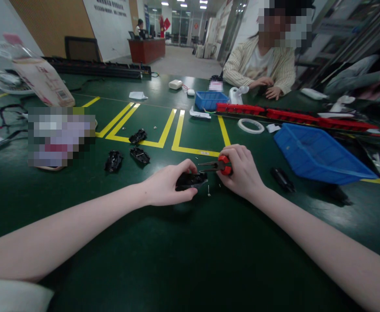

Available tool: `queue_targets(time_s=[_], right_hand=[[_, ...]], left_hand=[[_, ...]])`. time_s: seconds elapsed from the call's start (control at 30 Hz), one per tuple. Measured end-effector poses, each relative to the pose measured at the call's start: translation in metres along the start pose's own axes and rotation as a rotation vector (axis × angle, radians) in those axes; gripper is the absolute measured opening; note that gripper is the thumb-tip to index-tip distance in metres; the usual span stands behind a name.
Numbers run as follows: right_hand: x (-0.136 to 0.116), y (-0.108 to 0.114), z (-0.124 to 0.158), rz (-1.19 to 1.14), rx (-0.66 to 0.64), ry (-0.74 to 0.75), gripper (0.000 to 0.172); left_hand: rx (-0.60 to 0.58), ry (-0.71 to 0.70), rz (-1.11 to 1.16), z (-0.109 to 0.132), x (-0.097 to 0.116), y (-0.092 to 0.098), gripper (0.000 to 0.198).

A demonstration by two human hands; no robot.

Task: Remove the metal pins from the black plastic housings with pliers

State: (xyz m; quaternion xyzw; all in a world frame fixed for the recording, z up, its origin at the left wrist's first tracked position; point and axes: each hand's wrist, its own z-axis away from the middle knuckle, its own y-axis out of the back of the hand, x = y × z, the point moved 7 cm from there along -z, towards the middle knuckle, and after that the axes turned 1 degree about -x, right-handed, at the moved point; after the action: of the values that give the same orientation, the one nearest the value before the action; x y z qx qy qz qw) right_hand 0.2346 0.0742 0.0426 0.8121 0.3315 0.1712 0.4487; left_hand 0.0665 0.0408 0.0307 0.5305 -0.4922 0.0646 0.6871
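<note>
My left hand (pixel 168 184) is closed round a flat black plastic part (pixel 191 180) and holds it down on the dark green table (pixel 190 242). My right hand (pixel 240 171) grips red-handled pliers (pixel 219 165); their dark jaws point left, just above the black part. A small screw (pixel 208 193) lies on the table between my hands. Three more black parts (pixel 113 161) (pixel 140 155) (pixel 138 136) lie to the left, near the yellow floor-tape lines.
A large blue bin (pixel 316 154) sits at the right with a small black piece (pixel 283 179) before it. A smaller blue bin (pixel 209 99), a tape ring (pixel 250 125) and long red strips (pixel 294 115) lie further back. A seated person in a striped jacket (pixel 261 65) works across the table.
</note>
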Motion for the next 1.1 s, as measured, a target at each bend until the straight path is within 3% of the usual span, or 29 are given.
queue_targets(time_s=[0.1,0.27,0.5,0.73,0.97,1.1], right_hand=[[0.0,0.0,-0.001,-0.026,-0.005,-0.01,0.031],[0.0,-0.002,-0.001,-0.067,-0.036,-0.018,0.033],[0.003,-0.004,0.0,-0.101,-0.019,-0.013,0.029],[0.003,0.001,0.002,-0.189,0.049,0.01,0.01],[0.002,-0.003,0.004,-0.233,-0.029,0.017,0.025],[-0.004,-0.003,0.003,-0.195,-0.053,0.063,0.016]], left_hand=[[-0.005,0.012,-0.009,-0.001,-0.003,-0.002,0.031],[0.002,0.014,-0.058,-0.006,-0.012,-0.005,0.043],[-0.031,-0.003,0.153,-0.009,-0.018,-0.001,0.045],[-0.136,-0.042,0.169,-0.008,-0.013,-0.005,0.042],[-0.17,-0.11,0.196,-0.007,-0.006,-0.005,0.037],[-0.193,-0.077,0.215,-0.005,-0.004,-0.007,0.043]])
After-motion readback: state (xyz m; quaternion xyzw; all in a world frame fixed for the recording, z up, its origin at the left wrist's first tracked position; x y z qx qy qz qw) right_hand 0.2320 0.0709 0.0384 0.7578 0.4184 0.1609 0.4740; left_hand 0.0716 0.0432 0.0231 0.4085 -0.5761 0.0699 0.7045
